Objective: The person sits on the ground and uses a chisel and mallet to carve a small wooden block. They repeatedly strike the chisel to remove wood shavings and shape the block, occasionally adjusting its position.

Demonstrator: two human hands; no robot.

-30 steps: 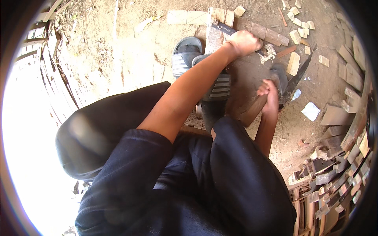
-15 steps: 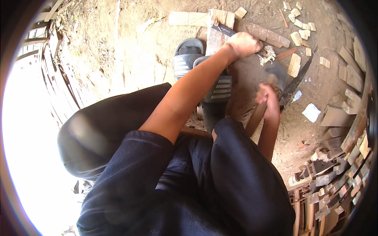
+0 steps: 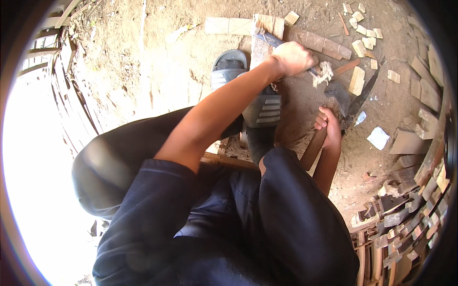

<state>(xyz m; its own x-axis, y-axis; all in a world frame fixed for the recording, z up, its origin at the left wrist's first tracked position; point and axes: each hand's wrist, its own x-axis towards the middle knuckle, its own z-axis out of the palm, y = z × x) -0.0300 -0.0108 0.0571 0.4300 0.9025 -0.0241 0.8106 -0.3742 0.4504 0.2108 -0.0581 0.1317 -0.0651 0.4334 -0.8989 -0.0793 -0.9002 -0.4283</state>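
My left hand (image 3: 293, 58) is closed round a chisel (image 3: 270, 39) with a dark flat blade. Its blade end lies over the upright pale wooden block (image 3: 267, 23), and a frayed, whitish butt (image 3: 324, 74) sticks out past my fist. Lower and to the right, my right hand (image 3: 328, 125) grips a wooden-handled tool (image 3: 312, 145) by its shaft. That tool's broad dark head (image 3: 338, 97) is just below the frayed butt, apart from it; whether hammer or hatchet, I cannot tell. My sandalled foot (image 3: 262, 109) presses near the block's lower end.
A marked wooden strip (image 3: 229, 25) runs left from the block, and a notched brown one (image 3: 322, 44) runs right. Several small offcuts (image 3: 359, 47) litter the dirt at the upper right. A dark flat blade-like piece (image 3: 367, 90) lies beyond the tool head. Stacked timber (image 3: 400, 217) lines the right side.
The chisel's frayed butt has tipped slightly lower, and my left forearm has shifted a little left. The right-hand tool, blurred before, has dropped slightly and shows more sharply now.
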